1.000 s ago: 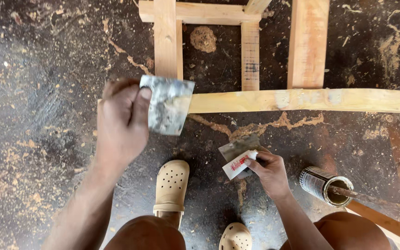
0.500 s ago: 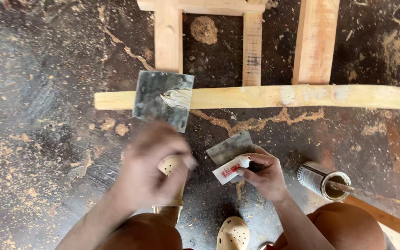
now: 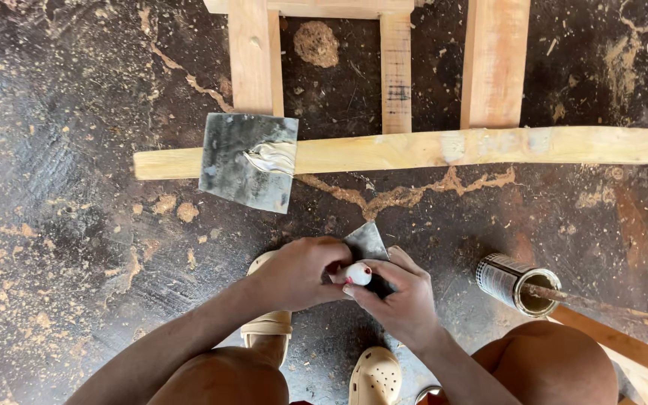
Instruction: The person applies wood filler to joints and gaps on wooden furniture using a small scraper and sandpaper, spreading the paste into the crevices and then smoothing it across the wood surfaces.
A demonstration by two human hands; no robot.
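My right hand [image 3: 399, 296] grips a small white tube [image 3: 357, 274] with a red end, low in the middle of the view. My left hand [image 3: 298, 271] has its fingertips closed on the tube's tip. Just behind both hands a small grey metal scraper blade [image 3: 366, 240] sticks up; which hand holds it I cannot tell. A larger grey metal plate [image 3: 249, 159] with a dab of pale putty [image 3: 271, 157] rests on the long wooden plank [image 3: 489, 146], apart from both hands.
A wooden frame [image 3: 253, 56] of upright slats lies beyond the plank on a dark floor strewn with sawdust. An open tin can [image 3: 517, 282] with a stick in it stands to the right. Beige clogs [image 3: 273, 322] and my knees fill the bottom edge.
My left hand let go of the large metal plate, which now lies on the plank, and dropped down to meet my right hand at the tube.
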